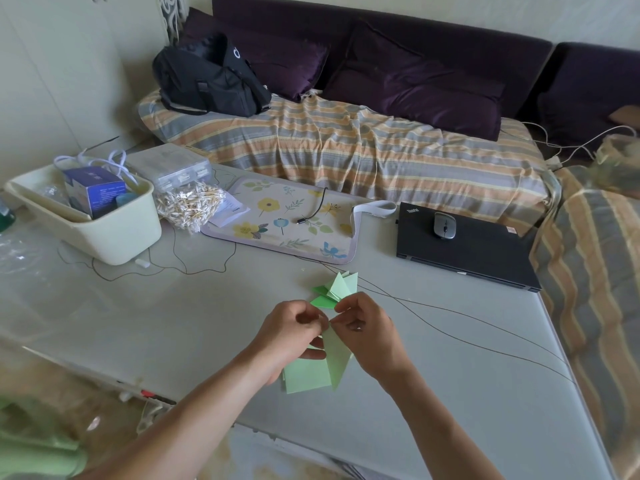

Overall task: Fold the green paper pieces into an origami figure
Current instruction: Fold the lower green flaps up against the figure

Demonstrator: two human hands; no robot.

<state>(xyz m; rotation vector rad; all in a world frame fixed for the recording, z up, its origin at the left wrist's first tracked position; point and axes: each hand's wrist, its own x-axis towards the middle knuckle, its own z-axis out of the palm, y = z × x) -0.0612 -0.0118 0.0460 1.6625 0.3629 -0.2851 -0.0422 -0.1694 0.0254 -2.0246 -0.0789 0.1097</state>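
A person's left hand (294, 336) and right hand (363, 336) meet over the near middle of a pale grey table (173, 323), both pinching the top point of a folded light green paper piece (323, 368). The piece hangs from that point with its long axis running toward the table's near edge, widening to a broad lower end just short of that edge. Both hands have fingers curled, thumb and fingertips clamped on the paper, knuckles almost touching.

Just beyond the hands lies a small cluster of folded green pieces (334, 289), their points fanned toward the far edge. Thin dark wires (450, 327) run past them toward the right edge. Bare tabletop lies to the left and right of the hands.

Along the far edge sit a cream bin (114, 237), a bag of cotton swabs (188, 206), a flowered mat (287, 223) and a closed black laptop (485, 258) with a mouse (444, 225) on its lid.
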